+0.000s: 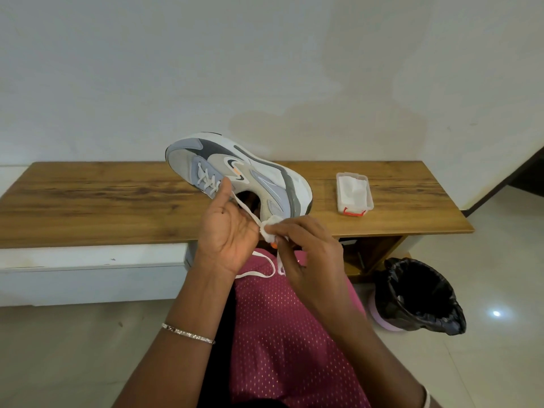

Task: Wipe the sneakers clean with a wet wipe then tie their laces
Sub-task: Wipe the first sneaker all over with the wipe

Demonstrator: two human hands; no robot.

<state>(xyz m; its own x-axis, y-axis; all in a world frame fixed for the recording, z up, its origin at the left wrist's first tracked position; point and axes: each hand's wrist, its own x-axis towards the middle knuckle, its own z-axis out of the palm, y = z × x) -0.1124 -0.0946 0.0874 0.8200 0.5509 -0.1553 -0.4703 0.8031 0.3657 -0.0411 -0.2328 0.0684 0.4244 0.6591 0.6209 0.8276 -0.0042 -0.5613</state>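
A grey, white and pale-blue sneaker [235, 169] is tipped on its side above the wooden bench [103, 201], toe to the upper left, opening toward me. My left hand [226, 234] holds it near the tongue, thumb up against the laced part. A loose white lace [250, 213] runs from the eyelets down between my hands and trails over my lap. My right hand [306, 248] pinches a balled white wet wipe [269, 229] around that lace. Only one sneaker is in view.
An open clear box of white wipes [354, 192] with a red clasp sits on the bench to the right. A bin lined with a black bag [421, 295] stands on the tiled floor at the lower right. A white wall lies behind the bench.
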